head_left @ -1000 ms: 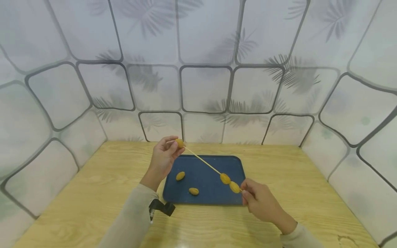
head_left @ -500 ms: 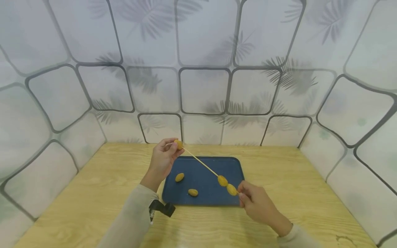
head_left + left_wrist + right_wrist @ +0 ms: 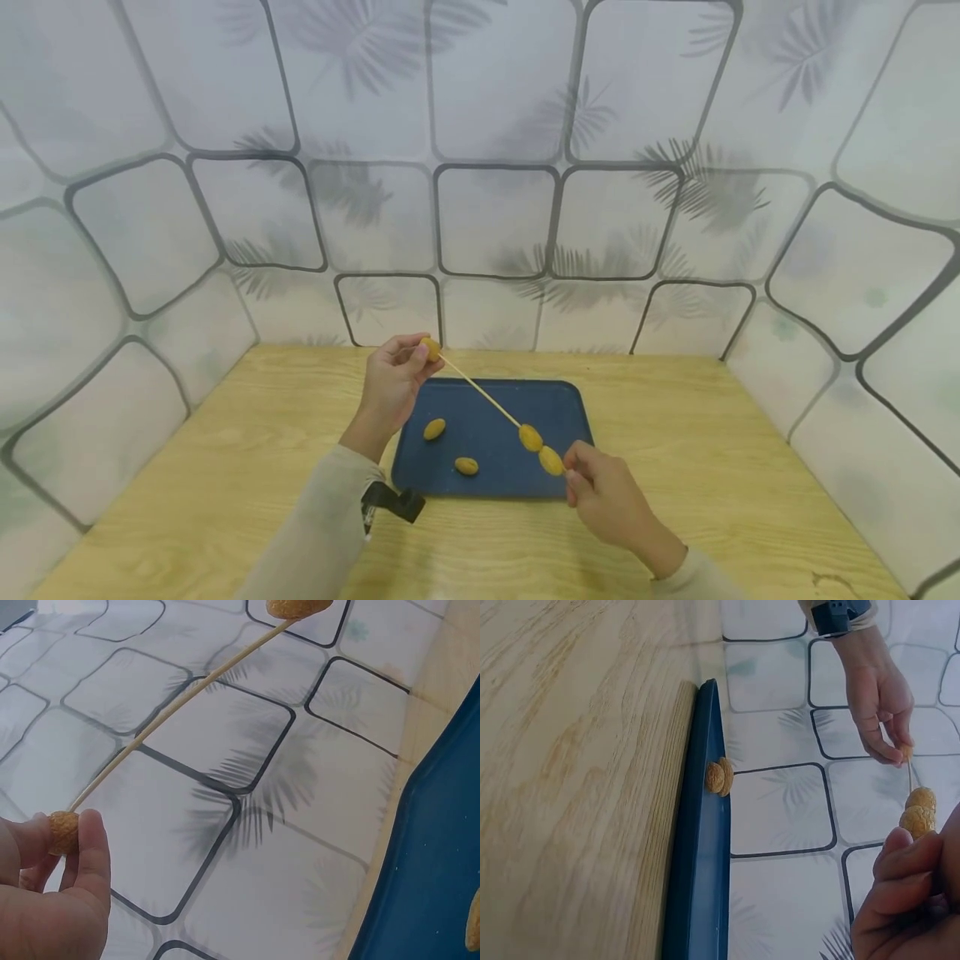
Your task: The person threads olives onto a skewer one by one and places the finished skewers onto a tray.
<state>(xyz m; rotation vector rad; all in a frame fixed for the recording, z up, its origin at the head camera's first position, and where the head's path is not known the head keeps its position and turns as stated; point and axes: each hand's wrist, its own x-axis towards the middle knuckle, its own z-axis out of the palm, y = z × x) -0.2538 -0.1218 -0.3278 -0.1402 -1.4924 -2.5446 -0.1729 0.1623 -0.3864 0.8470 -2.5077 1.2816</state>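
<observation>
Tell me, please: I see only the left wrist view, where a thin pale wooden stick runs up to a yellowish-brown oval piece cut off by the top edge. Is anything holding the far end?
Observer: Yes, the person's right hand grips the thin pale wooden stick there.
Visitor: Is that top piece alone?
Observer: No, two yellowish-brown oval pieces sit next to each other near that end.
Visitor: How many lie on the dark blue rectangular tray?
Observer: Two loose pieces, apart from each other.

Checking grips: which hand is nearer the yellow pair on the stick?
Right. The right hand grips the stick beside the yellow pair; the left hand holds a single piece at the stick's far end.
</observation>
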